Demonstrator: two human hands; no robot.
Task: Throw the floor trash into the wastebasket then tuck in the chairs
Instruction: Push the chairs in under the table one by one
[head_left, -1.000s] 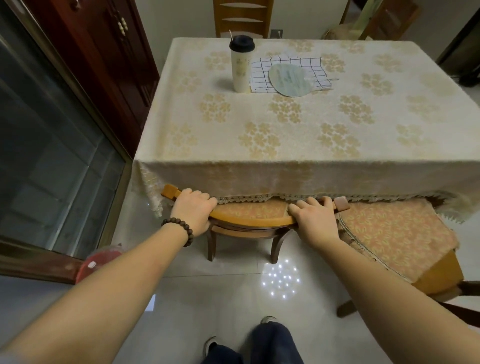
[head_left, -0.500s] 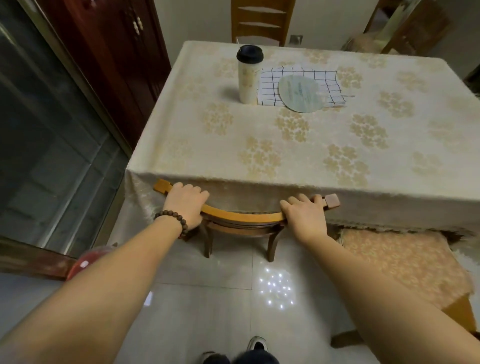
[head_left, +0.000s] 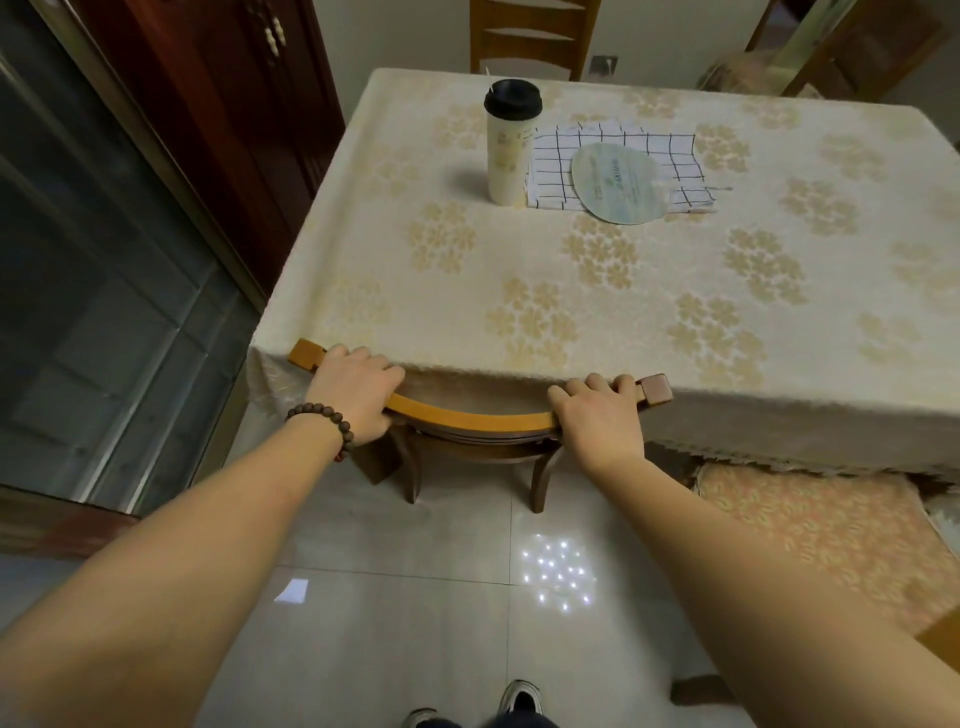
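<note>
Fingers (head_left: 370, 364) of both hands clamped over chair backrest (head_left: 467, 415), seat under table (head_left: 571, 291)

The chair (head_left: 470, 418) is smooth varnished wood; the tablecloth (head_left: 571, 291) is matt woven cloth with lace edging. Glossy floor tiles (head_left: 415, 623) mirror lights. The cup (head_left: 510, 143) is perhaps plastic.

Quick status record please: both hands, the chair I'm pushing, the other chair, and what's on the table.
left hand: grip closed on the chair back's left end
right hand: grip closed on its right end
chair: seat under the table, top rail against the tablecloth edge
cushioned chair: right of it, seat mostly out
table items: lidded cup, checked cloth, round fan
</note>
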